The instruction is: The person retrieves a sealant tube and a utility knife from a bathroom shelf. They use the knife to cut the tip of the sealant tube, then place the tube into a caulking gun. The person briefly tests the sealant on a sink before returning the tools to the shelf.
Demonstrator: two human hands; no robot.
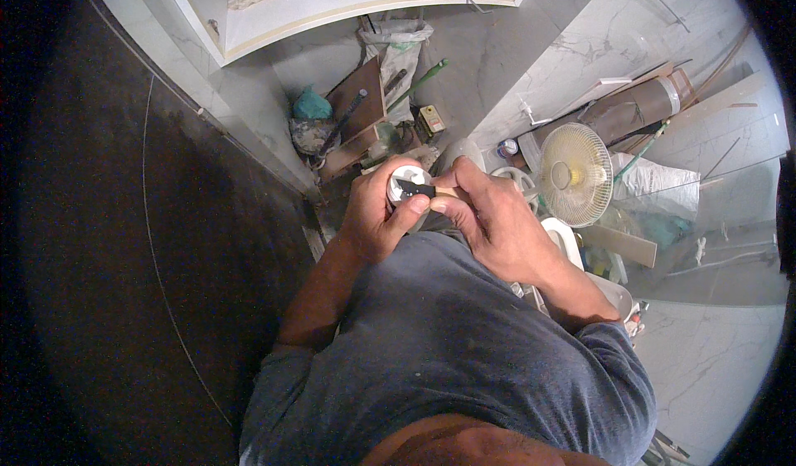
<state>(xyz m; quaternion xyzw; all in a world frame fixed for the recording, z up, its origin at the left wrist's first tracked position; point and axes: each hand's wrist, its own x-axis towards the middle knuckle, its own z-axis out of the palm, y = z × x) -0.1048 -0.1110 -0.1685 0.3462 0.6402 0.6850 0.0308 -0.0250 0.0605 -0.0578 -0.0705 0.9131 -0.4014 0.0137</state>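
Observation:
In front of my chest, my left hand [375,217] is wrapped round a small round white container [395,181], its open top facing up. White lumpy material shows inside it. My right hand [502,230] pinches a small tool with a dark, flat blade like a putty knife [421,190] and a light handle. The blade lies across the container's mouth, pointing left. Its tip reaches over the white material; whether it touches it I cannot tell. My left thumb rests at the container's near rim, close to the blade.
A white shelf [323,12] with scattered items juts out ahead. Below it stand a white sack [400,45], boards [358,93] and a yellow box [431,121]. To my right are a round fan [578,176] and a brown roll [632,109]. A dark surface [191,242] spans the left.

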